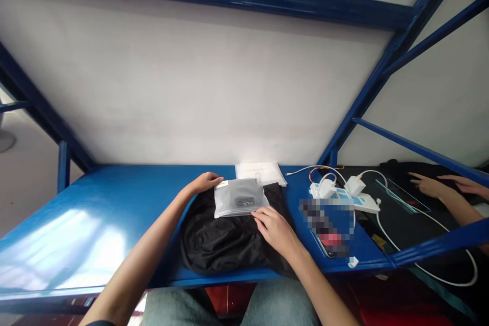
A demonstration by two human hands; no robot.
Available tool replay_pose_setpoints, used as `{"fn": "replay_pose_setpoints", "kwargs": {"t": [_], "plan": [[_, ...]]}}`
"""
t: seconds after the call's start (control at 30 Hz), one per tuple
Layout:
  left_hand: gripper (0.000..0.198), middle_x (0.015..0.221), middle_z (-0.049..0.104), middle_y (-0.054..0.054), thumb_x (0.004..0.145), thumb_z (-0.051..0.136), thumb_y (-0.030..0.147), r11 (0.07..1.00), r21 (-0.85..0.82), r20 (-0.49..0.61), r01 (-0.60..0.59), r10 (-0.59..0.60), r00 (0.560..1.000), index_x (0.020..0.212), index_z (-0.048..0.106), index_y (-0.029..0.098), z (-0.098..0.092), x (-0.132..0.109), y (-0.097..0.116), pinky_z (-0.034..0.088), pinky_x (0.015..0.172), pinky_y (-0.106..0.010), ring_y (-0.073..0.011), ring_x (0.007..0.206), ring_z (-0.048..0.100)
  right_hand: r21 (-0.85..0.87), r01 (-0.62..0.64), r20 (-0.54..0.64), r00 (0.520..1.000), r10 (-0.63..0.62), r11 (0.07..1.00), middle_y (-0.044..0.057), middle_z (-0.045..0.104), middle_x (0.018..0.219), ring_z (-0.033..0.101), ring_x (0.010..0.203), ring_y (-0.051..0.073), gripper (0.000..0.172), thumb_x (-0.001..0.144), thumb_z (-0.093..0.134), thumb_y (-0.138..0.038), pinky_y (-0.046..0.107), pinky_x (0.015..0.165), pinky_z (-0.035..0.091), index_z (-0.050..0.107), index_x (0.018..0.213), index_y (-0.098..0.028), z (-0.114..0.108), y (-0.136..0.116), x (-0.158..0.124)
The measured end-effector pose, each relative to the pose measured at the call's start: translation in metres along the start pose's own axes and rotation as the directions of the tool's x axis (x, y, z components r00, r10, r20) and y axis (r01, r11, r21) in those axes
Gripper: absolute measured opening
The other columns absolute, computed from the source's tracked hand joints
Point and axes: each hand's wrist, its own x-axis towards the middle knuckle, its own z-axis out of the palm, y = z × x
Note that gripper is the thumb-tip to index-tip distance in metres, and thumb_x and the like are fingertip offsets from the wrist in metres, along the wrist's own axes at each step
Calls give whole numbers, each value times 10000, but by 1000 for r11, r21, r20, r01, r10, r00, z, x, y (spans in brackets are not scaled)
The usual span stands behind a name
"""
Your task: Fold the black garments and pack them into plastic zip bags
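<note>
A frosted zip bag (240,194) with small dark print and a pale label at its upper left corner lies over a bunched black cloth (217,244). At that upper left corner, the fingers of my left hand (204,182) are closed on the bag's edge. My right hand (273,226) pinches the lower right corner near the zip strip, thumb and fingers together. Something dark shows faintly through the bag, too blurred to name. Behind it lies a flat white packet (262,170), partly covered by the bag and cloth.
On the right, a white power strip (362,202) holds chargers with loose cables. A phone (326,244), partly pixelated, lies in front of it. Blue metal bars (367,81) frame the blue board (126,198). Another person's hands (431,186) are by a second phone (401,196).
</note>
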Motion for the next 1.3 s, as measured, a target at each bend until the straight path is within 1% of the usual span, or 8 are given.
{"fn": "replay_pose_setpoints", "kwargs": {"t": [0.27, 0.37, 0.47, 0.6, 0.73, 0.87, 1.07, 1.3], "plan": [[586, 652, 455, 27, 932, 415, 737, 954, -299, 151, -9, 57, 987, 742, 510, 191, 7, -3, -20, 331, 571, -255, -127, 587, 395, 63, -331, -206, 919, 337, 941, 94, 742, 954, 697, 856, 250, 304, 986, 534, -235, 362, 803, 560, 724, 1216, -182, 7, -10, 14], [569, 644, 441, 30, 916, 488, 715, 941, -339, 143, -2, 54, 988, 717, 525, 184, 9, -4, -27, 302, 577, -256, -128, 600, 379, 160, -396, -118, 902, 416, 904, 54, 750, 819, 668, 696, 209, 241, 974, 567, -300, 318, 703, 512, 795, 980, -219, 13, -22, 19], [541, 653, 464, 27, 902, 551, 684, 937, -348, 107, -2, 42, 993, 720, 564, 175, 4, -6, -34, 288, 585, -254, -133, 621, 385, 285, -488, -41, 854, 519, 825, 40, 727, 718, 642, 591, 188, 344, 964, 588, -412, 299, 627, 479, 791, 1157, -211, 26, -30, 17], [508, 699, 542, 13, 889, 598, 657, 926, -377, 141, 5, 52, 989, 792, 650, 161, -5, -16, -35, 324, 609, -248, -143, 660, 447, 676, -513, -24, 703, 711, 530, 40, 735, 716, 626, 544, 170, 750, 890, 657, -588, 264, 522, 455, 552, 1482, -140, 41, -27, 15], [490, 733, 600, 1, 879, 628, 641, 906, -422, 225, 20, 83, 971, 822, 681, 158, -8, -21, -33, 363, 637, -248, -153, 686, 504, 877, -456, 155, 567, 809, 152, 118, 795, 929, 676, 602, 158, 918, 672, 856, -619, 207, 445, 440, 576, 1393, -125, 35, -16, 27], [476, 782, 647, -16, 894, 629, 627, 919, -393, 276, 20, 98, 956, 829, 695, 160, -5, -20, -33, 392, 679, -258, -173, 737, 552, 886, -455, 217, 572, 791, 86, 75, 783, 831, 725, 679, 160, 711, 615, 926, -539, 215, 588, 568, 660, 1146, -147, 28, -7, 44], [454, 846, 704, -36, 894, 643, 608, 910, -414, 317, -15, 160, 935, 860, 735, 165, -6, -19, -29, 431, 749, -272, -202, 816, 602, 857, -506, 233, 549, 802, 98, 38, 780, 846, 741, 680, 180, 747, 722, 883, -516, 319, 680, 646, 554, 1315, -204, 36, -8, 59], [410, 866, 715, -41, 847, 711, 571, 913, -407, 381, 0, 170, 909, 820, 772, 166, -10, -22, -21, 451, 777, -276, -196, 825, 610, 877, -478, 351, 701, 621, 44, 88, 793, 1060, 762, 986, 253, 488, 724, 894, -466, 324, 816, 635, 723, 1080, -180, 20, -20, 75]]}}
